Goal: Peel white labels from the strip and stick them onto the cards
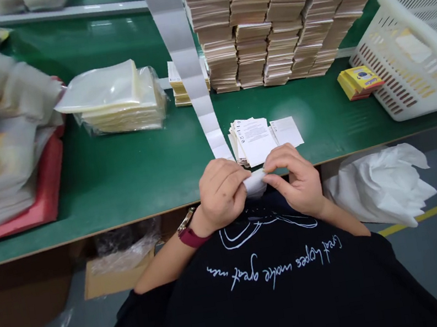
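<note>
A long white paper strip [187, 62] with cross creases, like a band of blank labels, runs down from the back of the bench to my hands. My left hand [223, 191] is closed, thumb and fingers pinching a small white paper piece [254, 184] at the bench's front edge. On its other side my right hand [297, 179] pinches the same piece between thumb and fingertips. Whether this piece is still joined to the strip is hidden by my left hand. Just beyond my fingers lies a loose pile of printed leaflets [255, 138], with a small white sheet [286, 131] to its right.
Tall stacks of folded paper [258, 51] stand at the back of the green bench [140, 171]. Clear plastic bags [115, 99] and a red tray [52, 183] with filled bags are left. Right are yellow boxes [359, 81], a white basket [414, 58] and, lower, a white sack [377, 187].
</note>
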Demonstrator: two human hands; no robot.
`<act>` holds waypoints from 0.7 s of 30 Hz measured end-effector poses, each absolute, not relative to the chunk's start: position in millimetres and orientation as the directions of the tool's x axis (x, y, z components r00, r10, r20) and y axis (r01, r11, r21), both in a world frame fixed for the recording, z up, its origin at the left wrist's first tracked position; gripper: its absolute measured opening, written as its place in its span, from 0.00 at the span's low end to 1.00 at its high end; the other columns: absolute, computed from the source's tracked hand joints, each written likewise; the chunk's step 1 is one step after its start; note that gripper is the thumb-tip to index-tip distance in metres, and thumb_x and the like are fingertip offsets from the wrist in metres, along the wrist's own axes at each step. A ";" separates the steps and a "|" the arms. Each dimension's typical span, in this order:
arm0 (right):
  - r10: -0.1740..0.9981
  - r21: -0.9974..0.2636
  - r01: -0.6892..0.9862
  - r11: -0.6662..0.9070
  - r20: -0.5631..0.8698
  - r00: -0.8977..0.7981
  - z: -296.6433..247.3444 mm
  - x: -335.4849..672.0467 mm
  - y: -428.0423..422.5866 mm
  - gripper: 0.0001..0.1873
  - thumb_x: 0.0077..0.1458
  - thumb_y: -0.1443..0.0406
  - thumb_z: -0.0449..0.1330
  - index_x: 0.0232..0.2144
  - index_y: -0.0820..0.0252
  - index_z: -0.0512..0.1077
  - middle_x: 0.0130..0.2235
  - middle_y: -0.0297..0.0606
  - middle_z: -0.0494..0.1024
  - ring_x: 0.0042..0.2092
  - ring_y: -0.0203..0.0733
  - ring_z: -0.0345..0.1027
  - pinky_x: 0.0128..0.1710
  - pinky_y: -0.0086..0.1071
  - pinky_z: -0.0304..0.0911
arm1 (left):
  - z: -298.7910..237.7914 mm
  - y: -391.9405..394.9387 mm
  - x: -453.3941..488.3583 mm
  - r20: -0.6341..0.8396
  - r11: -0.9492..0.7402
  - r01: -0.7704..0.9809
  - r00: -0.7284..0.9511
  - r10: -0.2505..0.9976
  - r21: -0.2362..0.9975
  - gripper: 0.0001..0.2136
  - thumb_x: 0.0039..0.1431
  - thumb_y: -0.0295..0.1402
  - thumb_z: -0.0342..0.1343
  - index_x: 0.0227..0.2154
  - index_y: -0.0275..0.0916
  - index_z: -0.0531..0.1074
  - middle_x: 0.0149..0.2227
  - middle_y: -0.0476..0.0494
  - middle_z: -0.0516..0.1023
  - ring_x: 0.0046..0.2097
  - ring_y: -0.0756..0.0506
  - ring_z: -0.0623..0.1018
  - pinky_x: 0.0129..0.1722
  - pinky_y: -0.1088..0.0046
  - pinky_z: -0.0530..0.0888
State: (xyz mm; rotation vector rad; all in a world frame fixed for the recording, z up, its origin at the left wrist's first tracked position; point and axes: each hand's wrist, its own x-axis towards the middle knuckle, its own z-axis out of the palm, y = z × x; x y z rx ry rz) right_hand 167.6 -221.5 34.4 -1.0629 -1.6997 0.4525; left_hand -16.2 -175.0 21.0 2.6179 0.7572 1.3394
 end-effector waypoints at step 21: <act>0.976 -0.873 0.468 0.137 0.200 0.088 49.2 193.8 -164.7 0.05 0.54 0.65 0.58 0.27 0.58 0.67 0.26 0.28 0.67 0.29 0.32 0.59 0.31 0.30 0.56 | -9.0 -146.5 -7.1 0.735 -0.924 0.281 0.564 0.377 0.259 0.07 0.51 0.21 0.52 0.34 0.34 0.68 0.42 0.35 0.77 0.50 0.38 0.76 0.46 0.57 0.78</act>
